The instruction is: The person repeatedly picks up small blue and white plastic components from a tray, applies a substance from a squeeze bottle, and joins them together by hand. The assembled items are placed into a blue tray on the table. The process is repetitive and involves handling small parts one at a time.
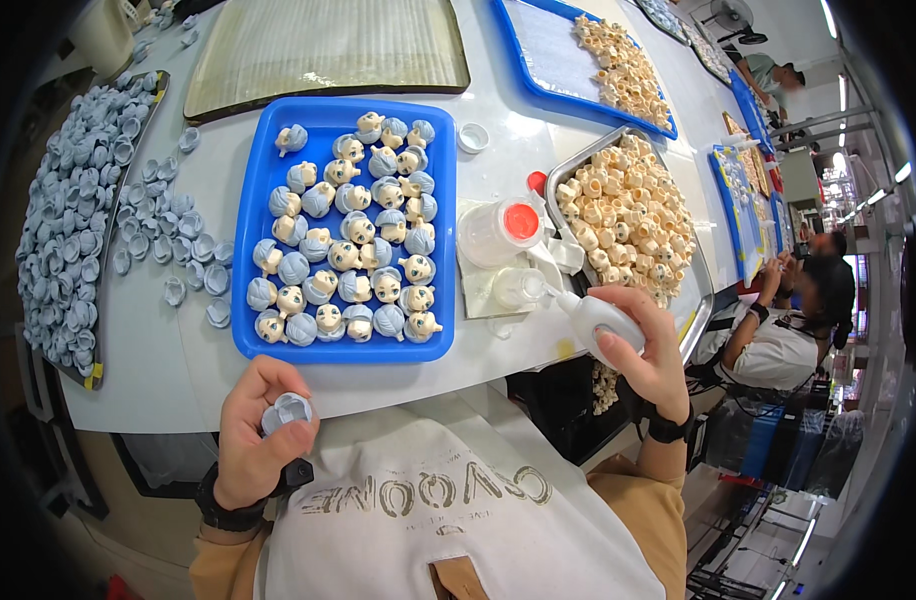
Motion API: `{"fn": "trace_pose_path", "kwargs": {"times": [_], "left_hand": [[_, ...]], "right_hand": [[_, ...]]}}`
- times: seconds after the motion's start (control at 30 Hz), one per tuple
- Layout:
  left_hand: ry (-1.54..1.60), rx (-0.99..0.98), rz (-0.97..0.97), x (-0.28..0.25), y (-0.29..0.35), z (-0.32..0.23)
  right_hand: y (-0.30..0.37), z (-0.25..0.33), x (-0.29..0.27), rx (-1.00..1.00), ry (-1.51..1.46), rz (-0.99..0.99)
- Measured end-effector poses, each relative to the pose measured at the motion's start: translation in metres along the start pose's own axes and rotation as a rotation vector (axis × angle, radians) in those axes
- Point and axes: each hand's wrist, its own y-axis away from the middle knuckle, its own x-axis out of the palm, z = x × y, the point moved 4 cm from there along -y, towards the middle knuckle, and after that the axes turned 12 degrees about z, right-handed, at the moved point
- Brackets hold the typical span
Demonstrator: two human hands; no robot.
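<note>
In my left hand [246, 440], near the table's front edge, I pinch a hollow grey-blue doll hair piece [287, 410] with its opening up. My right hand [653, 350] is wrapped round a white squeeze bottle [590, 318]. The bottle tilts leftward, its thin nozzle at a small clear cup [519, 289]; whether they touch I cannot tell. Between my hands and beyond them lies a blue tray [378, 352] of small doll heads [358, 228] with grey-blue hair and painted faces. A clear jar [486, 240] with a red top stands behind the cup.
Many loose hair pieces [83, 210] fill a long tray at left, and several spill onto the table. A metal tray [566, 210] of pale face parts [628, 215] stands at right. Farther back are an empty-looking lined tray [328, 50] and another blue tray [523, 75]. A co-worker [778, 335] sits at right.
</note>
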Motion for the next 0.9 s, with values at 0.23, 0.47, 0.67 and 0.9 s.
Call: {"fn": "trace_pose_path", "kwargs": {"times": [0.23,0.47,0.67,0.9], "left_hand": [[-0.075,0.018,-0.018,0.000,0.001,-0.002],[-0.106,-0.102,0.093,0.017,-0.003,-0.005],[0.007,-0.135,0.284,0.028,-0.007,-0.012],[0.312,0.132,0.111,0.008,-0.005,-0.012]], "right_hand": [[0.003,-0.006,0.000,-0.004,-0.176,-0.060],[-0.062,-0.008,-0.024,0.002,-0.275,-0.138],[-0.145,-0.004,-0.032,-0.013,0.279,-0.085],[-0.144,0.002,-0.025,-0.099,0.421,-0.056]]}}
